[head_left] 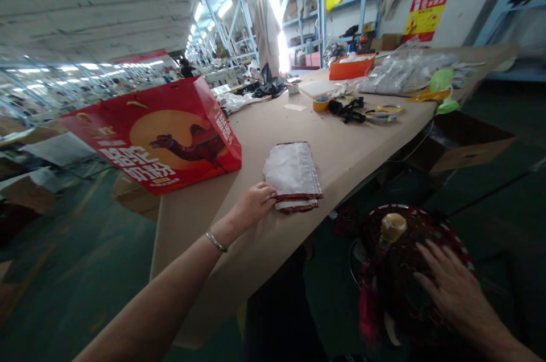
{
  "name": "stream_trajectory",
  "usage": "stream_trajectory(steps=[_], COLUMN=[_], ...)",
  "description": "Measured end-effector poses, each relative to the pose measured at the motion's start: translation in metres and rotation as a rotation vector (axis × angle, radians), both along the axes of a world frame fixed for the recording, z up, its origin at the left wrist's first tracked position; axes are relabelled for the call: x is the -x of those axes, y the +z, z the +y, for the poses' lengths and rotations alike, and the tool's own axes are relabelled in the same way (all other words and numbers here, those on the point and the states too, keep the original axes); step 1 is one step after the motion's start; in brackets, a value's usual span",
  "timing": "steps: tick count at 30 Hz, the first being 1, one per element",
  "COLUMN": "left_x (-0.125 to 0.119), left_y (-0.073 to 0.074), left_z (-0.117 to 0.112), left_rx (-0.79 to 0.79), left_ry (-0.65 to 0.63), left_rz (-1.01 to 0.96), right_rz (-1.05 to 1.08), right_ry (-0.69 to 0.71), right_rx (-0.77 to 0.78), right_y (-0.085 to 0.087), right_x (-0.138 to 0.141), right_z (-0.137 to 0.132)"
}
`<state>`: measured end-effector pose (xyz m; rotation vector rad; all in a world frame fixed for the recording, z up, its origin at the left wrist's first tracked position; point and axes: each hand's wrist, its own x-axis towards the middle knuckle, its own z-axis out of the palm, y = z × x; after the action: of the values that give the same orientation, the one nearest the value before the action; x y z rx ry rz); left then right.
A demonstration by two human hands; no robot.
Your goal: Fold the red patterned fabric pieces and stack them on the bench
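Observation:
A small stack of folded white cloth pieces with dark red edging (292,171) lies on the brown-covered table (239,225). My left hand (257,204) is at the near left corner of the stack, its fingers closed on the cloth's edge. Below and right of the table, my right hand (452,277) has its fingers spread over a pile of dark red patterned fabric (405,271), which rests on a round seat or container. Whether the palm touches the fabric I cannot tell. A yellowish wrapped knob-shaped thing (392,228) stands up from that pile.
A red paper bag with a camel (183,140) stands at the table's left edge. Farther back are yellow tape (321,103), yellow-handled scissors (386,113), clear plastic bags (401,69) and an orange box (350,68). A cardboard box (469,143) sits below the table's right side.

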<state>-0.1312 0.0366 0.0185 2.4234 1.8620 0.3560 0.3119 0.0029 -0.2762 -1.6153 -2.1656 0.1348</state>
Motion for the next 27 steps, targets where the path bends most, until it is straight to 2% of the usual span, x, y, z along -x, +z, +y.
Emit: stream_trajectory(steps=[2, 4, 8, 10, 12, 14, 15, 17, 19, 20, 22, 24, 25, 27], left_x=[-0.001, -0.003, -0.008, -0.008, -0.008, -0.010, -0.011, -0.016, -0.024, -0.028, -0.037, -0.045, -0.048, -0.052], left_y=[0.000, 0.000, 0.002, 0.004, 0.008, 0.015, 0.019, 0.029, 0.040, 0.045, 0.052, 0.055, 0.055, 0.056], left_z=[0.002, 0.004, 0.008, 0.010, 0.012, 0.013, 0.014, 0.015, 0.016, 0.017, 0.018, 0.020, 0.021, 0.023], left_rx=[0.026, 0.051, 0.083, 0.103, 0.123, 0.134, 0.133, 0.110, 0.067, 0.038, -0.023, -0.068, -0.079, -0.086], left_ry=[-0.012, -0.017, -0.003, -0.010, -0.014, -0.013, -0.011, -0.005, 0.007, 0.015, 0.024, 0.024, 0.023, 0.025], left_rz=[0.045, 0.108, 0.223, 0.271, 0.328, 0.381, 0.398, 0.417, 0.426, 0.427, 0.418, 0.399, 0.387, 0.363], right_rz=[-0.120, -0.205, -0.191, -0.114, -0.008, 0.137, 0.216, 0.337, 0.454, 0.489, 0.551, 0.544, 0.488, 0.406], right_ry=[-0.011, -0.040, -0.018, -0.018, -0.007, 0.054, 0.123, 0.291, 0.536, 0.610, 0.684, 0.659, 0.618, 0.553], right_rx=[0.064, 0.181, 0.359, 0.363, 0.303, 0.212, 0.177, 0.185, 0.130, 0.106, -0.005, -0.075, -0.076, -0.002], right_y=[-0.008, -0.024, -0.060, -0.065, -0.056, -0.029, -0.008, 0.048, 0.116, 0.150, 0.212, 0.256, 0.271, 0.286], right_x=[0.020, 0.032, 0.027, 0.016, 0.008, 0.008, 0.012, 0.030, 0.060, 0.078, 0.119, 0.160, 0.180, 0.214], right_z=[-0.007, -0.007, 0.014, 0.024, 0.026, 0.015, 0.007, -0.013, -0.024, -0.024, -0.010, 0.018, 0.035, 0.069])
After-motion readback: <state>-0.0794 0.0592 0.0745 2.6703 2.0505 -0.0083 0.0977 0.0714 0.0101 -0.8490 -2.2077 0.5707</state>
